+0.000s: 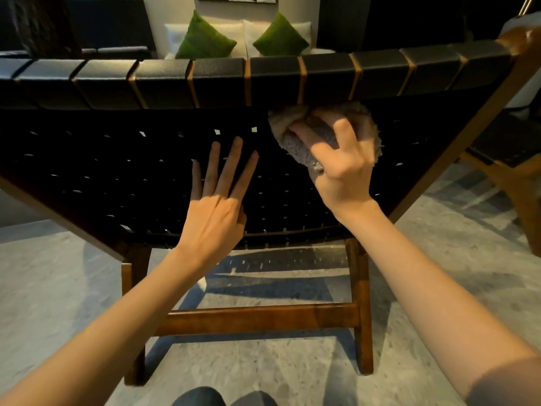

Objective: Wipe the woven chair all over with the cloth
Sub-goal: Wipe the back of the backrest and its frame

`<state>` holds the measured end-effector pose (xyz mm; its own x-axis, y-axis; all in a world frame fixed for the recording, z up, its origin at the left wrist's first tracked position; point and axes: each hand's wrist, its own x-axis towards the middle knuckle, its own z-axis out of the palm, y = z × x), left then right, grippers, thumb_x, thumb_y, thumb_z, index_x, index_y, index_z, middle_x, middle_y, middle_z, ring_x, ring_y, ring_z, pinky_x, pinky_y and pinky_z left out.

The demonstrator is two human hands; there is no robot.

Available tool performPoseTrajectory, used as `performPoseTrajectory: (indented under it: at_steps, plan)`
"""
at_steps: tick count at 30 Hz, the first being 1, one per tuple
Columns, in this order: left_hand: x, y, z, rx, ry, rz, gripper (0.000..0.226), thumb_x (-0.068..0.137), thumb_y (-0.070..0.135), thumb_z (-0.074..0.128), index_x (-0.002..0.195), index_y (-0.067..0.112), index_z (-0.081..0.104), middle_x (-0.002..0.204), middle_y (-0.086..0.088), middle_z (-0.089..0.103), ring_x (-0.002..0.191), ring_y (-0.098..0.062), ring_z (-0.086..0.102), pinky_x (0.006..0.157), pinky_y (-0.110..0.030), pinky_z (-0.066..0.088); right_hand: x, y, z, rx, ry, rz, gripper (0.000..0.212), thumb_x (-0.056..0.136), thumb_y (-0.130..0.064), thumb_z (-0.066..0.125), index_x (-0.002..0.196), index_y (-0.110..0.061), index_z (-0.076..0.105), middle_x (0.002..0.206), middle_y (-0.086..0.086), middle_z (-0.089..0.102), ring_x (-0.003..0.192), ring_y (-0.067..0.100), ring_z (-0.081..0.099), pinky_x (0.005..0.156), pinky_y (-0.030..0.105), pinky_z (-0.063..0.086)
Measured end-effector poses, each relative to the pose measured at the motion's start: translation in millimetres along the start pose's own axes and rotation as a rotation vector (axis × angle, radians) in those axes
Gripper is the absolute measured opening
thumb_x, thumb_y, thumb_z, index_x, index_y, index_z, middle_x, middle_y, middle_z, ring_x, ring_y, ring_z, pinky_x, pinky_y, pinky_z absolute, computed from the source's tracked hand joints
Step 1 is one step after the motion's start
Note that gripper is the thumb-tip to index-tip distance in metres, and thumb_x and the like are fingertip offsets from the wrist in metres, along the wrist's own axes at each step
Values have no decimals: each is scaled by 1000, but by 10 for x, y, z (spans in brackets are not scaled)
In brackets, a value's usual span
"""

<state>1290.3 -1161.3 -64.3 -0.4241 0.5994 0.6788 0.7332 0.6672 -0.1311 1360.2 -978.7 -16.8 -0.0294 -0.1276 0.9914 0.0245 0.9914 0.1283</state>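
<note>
step: right hand (pixel 341 168) grips cloth (pixel 295 127) on woven chair (pixel 117 171) back, probably pressing | left hand (pixel 215 212) fingers straight, apart | next: sweep leftward, unwiped weave

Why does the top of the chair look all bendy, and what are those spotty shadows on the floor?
Head view: the wide-angle lens bows the top rail of the woven chair; light passing the weave casts a spotted shadow on the floor below; the weave is very dark, the cloth slightly blurred.

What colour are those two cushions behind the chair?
Green. The cushions show clearly in the head view, above the woven chair.
</note>
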Motion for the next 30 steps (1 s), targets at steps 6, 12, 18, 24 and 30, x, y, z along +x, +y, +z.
performPoseTrajectory:
  at_steps: [6,12,18,24,30]
  plan:
    - [-37,3,147,20,15,20,88,78,9,68,150,15,17,155,-9,-1,143,-31,-6,116,-54,6,-472,-20,228,218,-327,320,21,87,-25,59,100,-11,70,105,22,56,99,34,54,84,24,45]
    - [-96,-70,295,59,54,71,80,82,9,63,148,15,20,154,-11,6,142,-36,5,114,-59,11,-1426,-47,396,36,-713,65,28,77,-19,53,88,-19,78,97,9,72,94,33,42,65,46,56]
    - [-80,-108,372,90,84,85,81,83,8,63,149,16,17,153,-9,6,142,-32,2,113,-59,12,-1899,-16,647,-69,-1233,163,40,99,-30,39,138,-39,46,152,-4,30,139,28,26,107,39,24]
    - [-127,-127,255,65,19,99,84,82,4,62,150,16,16,155,-7,3,144,-31,3,115,-57,11,-1653,-71,644,1,-1467,184,42,100,-32,36,143,-32,36,152,4,29,138,30,26,106,42,27]
    - [-215,-306,-24,141,-28,104,82,85,9,60,152,15,13,158,-8,2,146,-28,-1,117,-53,9,-929,-429,-159,187,-712,121,50,66,15,73,109,-10,71,109,17,65,100,36,55,72,41,54]
